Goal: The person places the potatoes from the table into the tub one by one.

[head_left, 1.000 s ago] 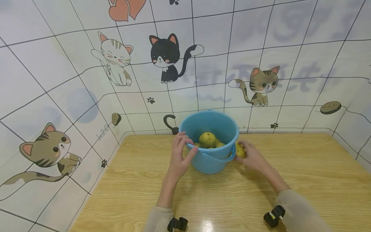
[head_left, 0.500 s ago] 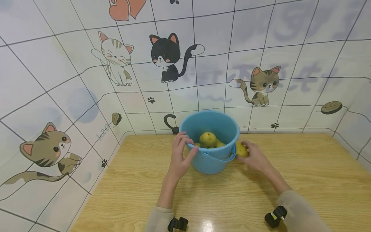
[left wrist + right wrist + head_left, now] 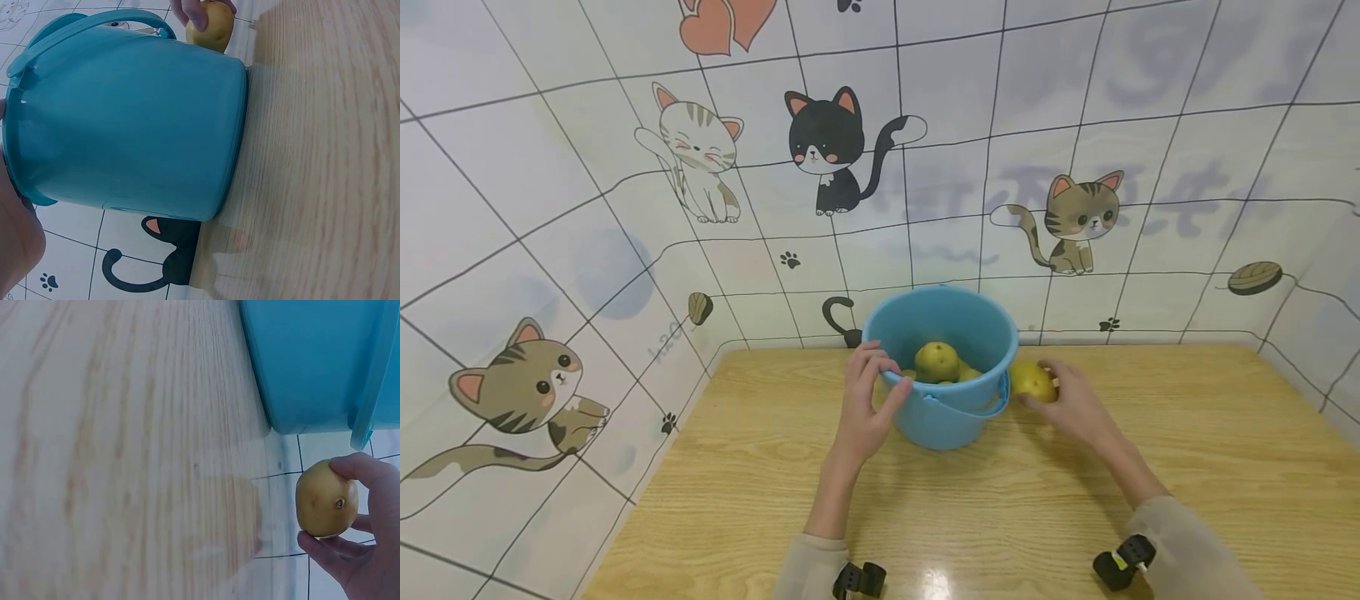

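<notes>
A blue plastic bucket (image 3: 942,425) stands upright on the table, with several yellow-green mandarins (image 3: 937,362) inside. My left hand (image 3: 867,408) grips the bucket's rim at the left, thumb on the near side and fingers over the edge. Right of the bucket, my right hand (image 3: 1075,404) holds one mandarin (image 3: 1033,382) between thumb and fingers. The right wrist view shows this mandarin (image 3: 327,500) with its stem spot visible and a gap between it and the tabletop. In the left wrist view, the bucket (image 3: 128,119) hides most of the right hand.
The bucket's blue handle (image 3: 973,411) hangs down on its near right side. A wood-grain table (image 3: 970,521) extends around the bucket. Behind and to the left rise white tiled-pattern walls (image 3: 955,179) with cartoon cats.
My right hand and its mandarin have moved a little to the right, away from the bucket's side. More of the mandarin shows. The left hand and bucket have stayed in place.
</notes>
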Motion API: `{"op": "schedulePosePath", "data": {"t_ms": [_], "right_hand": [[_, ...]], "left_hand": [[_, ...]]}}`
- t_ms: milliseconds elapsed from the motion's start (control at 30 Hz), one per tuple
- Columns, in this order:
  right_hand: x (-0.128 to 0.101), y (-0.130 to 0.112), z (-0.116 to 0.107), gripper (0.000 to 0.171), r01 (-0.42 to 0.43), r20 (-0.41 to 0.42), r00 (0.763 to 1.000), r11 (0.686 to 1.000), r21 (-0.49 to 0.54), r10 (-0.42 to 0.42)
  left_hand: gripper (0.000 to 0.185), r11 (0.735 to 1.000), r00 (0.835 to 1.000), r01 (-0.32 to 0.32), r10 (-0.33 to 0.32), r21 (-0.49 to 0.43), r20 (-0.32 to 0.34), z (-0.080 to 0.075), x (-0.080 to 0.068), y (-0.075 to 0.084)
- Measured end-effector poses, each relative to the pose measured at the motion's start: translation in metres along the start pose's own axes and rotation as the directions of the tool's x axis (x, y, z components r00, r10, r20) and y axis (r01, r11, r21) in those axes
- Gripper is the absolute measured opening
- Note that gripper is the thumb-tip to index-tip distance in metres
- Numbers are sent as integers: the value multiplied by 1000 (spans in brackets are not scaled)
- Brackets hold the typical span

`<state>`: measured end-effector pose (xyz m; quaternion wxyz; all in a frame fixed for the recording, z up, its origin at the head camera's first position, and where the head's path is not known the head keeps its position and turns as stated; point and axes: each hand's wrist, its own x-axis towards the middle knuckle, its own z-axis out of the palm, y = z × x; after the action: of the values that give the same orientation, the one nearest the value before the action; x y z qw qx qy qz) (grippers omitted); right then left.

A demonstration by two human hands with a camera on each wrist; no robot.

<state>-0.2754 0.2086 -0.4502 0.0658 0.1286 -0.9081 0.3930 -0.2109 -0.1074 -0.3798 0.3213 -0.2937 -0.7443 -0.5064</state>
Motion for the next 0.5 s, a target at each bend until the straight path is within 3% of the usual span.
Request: {"op": "schedulePosePath", "data": {"t_ms": [300, 500], "right_hand": [[0, 0, -12, 74, 28, -38, 999, 999, -15, -28], [1, -7, -20, 72, 57, -107, 993, 998, 0, -57]], "left_hand": [[9, 1000, 1000, -9, 9, 2, -7, 0, 0, 0], [9, 1000, 1000, 0, 0, -1, -6, 0, 0, 1]]}}
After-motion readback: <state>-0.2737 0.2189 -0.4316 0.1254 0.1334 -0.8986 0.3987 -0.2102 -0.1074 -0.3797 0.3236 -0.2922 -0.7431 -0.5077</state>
